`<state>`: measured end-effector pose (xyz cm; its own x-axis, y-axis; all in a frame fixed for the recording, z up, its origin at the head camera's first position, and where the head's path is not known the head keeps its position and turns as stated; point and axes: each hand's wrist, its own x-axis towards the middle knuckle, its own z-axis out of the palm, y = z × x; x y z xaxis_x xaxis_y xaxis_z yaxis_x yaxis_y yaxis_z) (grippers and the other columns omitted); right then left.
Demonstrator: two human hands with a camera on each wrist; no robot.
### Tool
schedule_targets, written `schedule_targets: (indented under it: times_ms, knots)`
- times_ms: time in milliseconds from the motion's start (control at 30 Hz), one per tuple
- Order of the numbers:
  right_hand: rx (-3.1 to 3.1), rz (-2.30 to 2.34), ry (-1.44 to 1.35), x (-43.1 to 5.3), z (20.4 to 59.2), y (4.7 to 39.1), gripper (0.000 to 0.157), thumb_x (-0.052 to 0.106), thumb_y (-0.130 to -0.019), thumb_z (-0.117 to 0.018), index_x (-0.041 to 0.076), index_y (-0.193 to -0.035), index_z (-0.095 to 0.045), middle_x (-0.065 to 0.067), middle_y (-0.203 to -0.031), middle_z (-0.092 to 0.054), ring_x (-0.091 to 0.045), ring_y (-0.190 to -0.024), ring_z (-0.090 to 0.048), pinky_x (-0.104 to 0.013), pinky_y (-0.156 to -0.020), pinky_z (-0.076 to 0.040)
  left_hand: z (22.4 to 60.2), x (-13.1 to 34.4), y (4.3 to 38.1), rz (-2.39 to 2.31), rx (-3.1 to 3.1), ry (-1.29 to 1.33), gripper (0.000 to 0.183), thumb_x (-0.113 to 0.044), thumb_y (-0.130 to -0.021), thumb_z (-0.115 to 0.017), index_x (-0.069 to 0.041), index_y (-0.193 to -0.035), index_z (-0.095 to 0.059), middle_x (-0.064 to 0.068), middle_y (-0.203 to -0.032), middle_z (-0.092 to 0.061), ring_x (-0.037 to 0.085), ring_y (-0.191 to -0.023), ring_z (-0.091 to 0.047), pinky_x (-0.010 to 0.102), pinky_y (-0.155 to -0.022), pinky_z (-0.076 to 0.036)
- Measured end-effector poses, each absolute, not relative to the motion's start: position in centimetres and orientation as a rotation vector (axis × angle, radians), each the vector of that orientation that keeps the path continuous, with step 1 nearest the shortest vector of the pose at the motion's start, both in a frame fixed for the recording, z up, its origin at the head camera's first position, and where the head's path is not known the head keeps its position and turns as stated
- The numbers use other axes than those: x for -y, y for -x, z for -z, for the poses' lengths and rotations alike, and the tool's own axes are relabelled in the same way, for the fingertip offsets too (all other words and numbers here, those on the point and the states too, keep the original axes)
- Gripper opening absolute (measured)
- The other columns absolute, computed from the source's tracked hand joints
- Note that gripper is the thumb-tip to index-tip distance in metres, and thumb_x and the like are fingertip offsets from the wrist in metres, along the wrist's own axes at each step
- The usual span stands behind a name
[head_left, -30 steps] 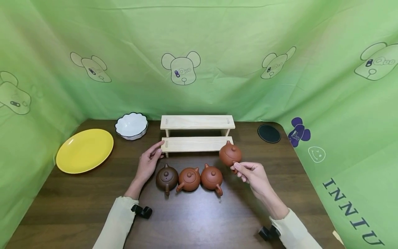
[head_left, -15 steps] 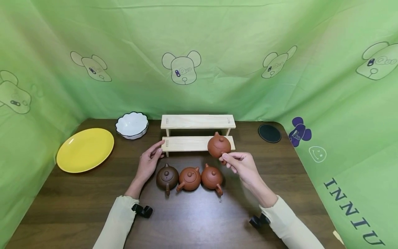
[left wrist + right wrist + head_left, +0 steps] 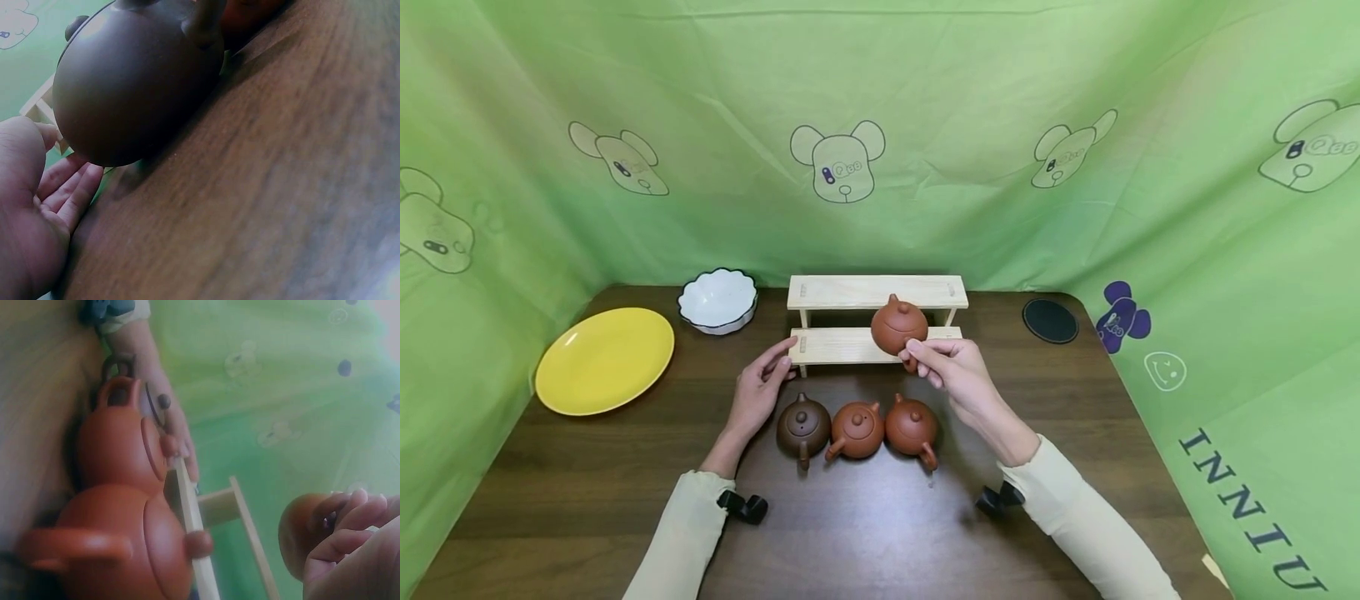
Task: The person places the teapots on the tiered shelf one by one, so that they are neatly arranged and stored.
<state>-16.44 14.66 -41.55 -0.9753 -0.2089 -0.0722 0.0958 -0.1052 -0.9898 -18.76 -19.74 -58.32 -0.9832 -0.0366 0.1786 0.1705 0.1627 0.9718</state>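
A reddish teapot point(image 3: 898, 326) hung just beyond the right hand point(image 3: 961, 377), which pinched its handle point(image 3: 911, 364) — the left hand point(image 3: 758, 395), fingers point(image 3: 774, 354) extended, touched the stand point(image 3: 835, 346).

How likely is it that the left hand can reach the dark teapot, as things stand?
Probably yes: the left hand is beside the dark teapot, with nothing visible between them.

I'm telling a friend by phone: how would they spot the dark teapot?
On the wooden table, find the two-tier stand. In the row of three in front of it, the dark brown teapot is leftmost; the other two teapots are reddish-brown.
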Motion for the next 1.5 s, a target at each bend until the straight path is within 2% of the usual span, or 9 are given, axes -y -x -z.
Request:
schedule_targets:
  times_ms: [300, 433, 633, 767, 900, 1000, 1100, 1267, 1500]
  knots:
    - [-1.903, 2.256, 0.121, -12.0, 41.1, 17.5, 0.029, 0.009, -0.107, -0.074, 0.017, -0.080, -0.083, 0.005, -0.075, -0.073, 0.001, -0.055, -0.045, -0.011, -0.048, -0.033, 59.2, 20.0, 19.3, 1.913, 2.324, 0.070, 0.039, -0.038, -0.113, -0.069, -0.033, -0.151, -0.070, 0.010, -0.141, -0.076, 0.018, -0.103, -0.081, 0.022, -0.094, -0.064]
    - [-1.873, 2.284, 0.110, -10.9, 41.0, 18.1, 0.029, 0.010, -0.106, -0.075, 0.017, -0.079, -0.083, 0.004, -0.074, -0.073, 0.001, -0.055, -0.045, -0.010, -0.049, -0.032, 58.5, 19.8, 18.9, 1.874, 2.323, 0.099, 0.040, -0.040, -0.113, -0.067, -0.030, -0.152, -0.071, 0.013, -0.138, -0.077, 0.017, -0.101, -0.081, 0.020, -0.091, -0.064]
    - [-1.878, 2.299, 0.099, -9.4, 40.9, 19.2, 0.027, 0.010, -0.105, -0.077, 0.016, -0.079, -0.083, 0.005, -0.074, -0.075, 0.001, -0.055, -0.045, -0.011, -0.050, -0.034, 55.5, 18.9, 17.6, 1.863, 2.267, 0.155, 0.039, -0.030, -0.114, -0.066, -0.018, -0.151, -0.071, 0.022, -0.134, -0.077, 0.020, -0.097, -0.081, 0.022, -0.089, -0.064]
    - [-1.858, 2.311, 0.070, -8.5, 41.0, 20.1, 0.028, 0.011, -0.105, -0.078, 0.014, -0.078, -0.083, 0.003, -0.076, -0.076, 0.001, -0.055, -0.046, -0.011, -0.049, -0.034, 56.2, 19.1, 17.9, 1.893, 2.275, 0.130, 0.038, -0.036, -0.113, -0.068, -0.025, -0.149, -0.073, 0.011, -0.129, -0.081, 0.013, -0.097, -0.081, 0.019, -0.090, -0.063]
    - [-1.828, 2.328, 0.057, -7.6, 41.1, 21.0, 0.031, 0.012, -0.106, -0.077, 0.013, -0.075, -0.081, 0.002, -0.079, -0.076, 0.001, -0.056, -0.046, -0.010, -0.049, -0.032, 55.3, 18.8, 17.6, 1.878, 2.342, 0.082, 0.039, -0.032, -0.116, -0.064, -0.022, -0.153, -0.070, 0.013, -0.133, -0.079, 0.020, -0.103, -0.081, 0.019, -0.095, -0.062]
    - [-1.817, 2.344, 0.046, -7.2, 41.2, 21.7, 0.032, 0.011, -0.106, -0.077, 0.013, -0.075, -0.080, 0.001, -0.078, -0.076, 0.001, -0.057, -0.047, -0.010, -0.049, -0.033, 54.6, 18.4, 17.3, 1.854, 2.332, 0.110, 0.039, -0.024, -0.116, -0.062, -0.014, -0.154, -0.068, 0.021, -0.135, -0.077, 0.024, -0.103, -0.081, 0.022, -0.093, -0.064]
    - [-1.827, 2.346, 0.026, -6.9, 41.4, 22.2, 0.030, 0.011, -0.106, -0.077, 0.013, -0.076, -0.082, 0.002, -0.076, -0.075, 0.001, -0.058, -0.050, -0.010, -0.050, -0.036, 55.2, 18.7, 17.4, 1.866, 2.288, 0.161, 0.038, -0.027, -0.115, -0.064, -0.018, -0.152, -0.071, 0.020, -0.134, -0.077, 0.014, -0.097, -0.081, 0.019, -0.089, -0.064]
    - [-1.868, 2.329, 0.032, -6.6, 41.5, 22.9, 0.027, 0.012, -0.106, -0.078, 0.012, -0.079, -0.083, 0.003, -0.074, -0.074, 0.000, -0.059, -0.053, -0.010, -0.051, -0.038, 53.8, 18.1, 16.9, 1.823, 2.345, 0.121, 0.040, -0.026, -0.117, -0.062, -0.014, -0.154, -0.068, 0.026, -0.137, -0.074, 0.021, -0.101, -0.081, 0.019, -0.093, -0.063]
    - [-1.900, 2.310, 0.055, -5.6, 41.8, 23.3, 0.025, 0.011, -0.105, -0.079, 0.010, -0.081, -0.084, 0.003, -0.072, -0.073, -0.001, -0.059, -0.054, -0.011, -0.051, -0.041, 56.6, 19.2, 18.2, 1.879, 2.282, 0.140, 0.038, -0.030, -0.114, -0.066, -0.021, -0.152, -0.071, 0.020, -0.135, -0.077, 0.016, -0.097, -0.081, 0.022, -0.090, -0.065]
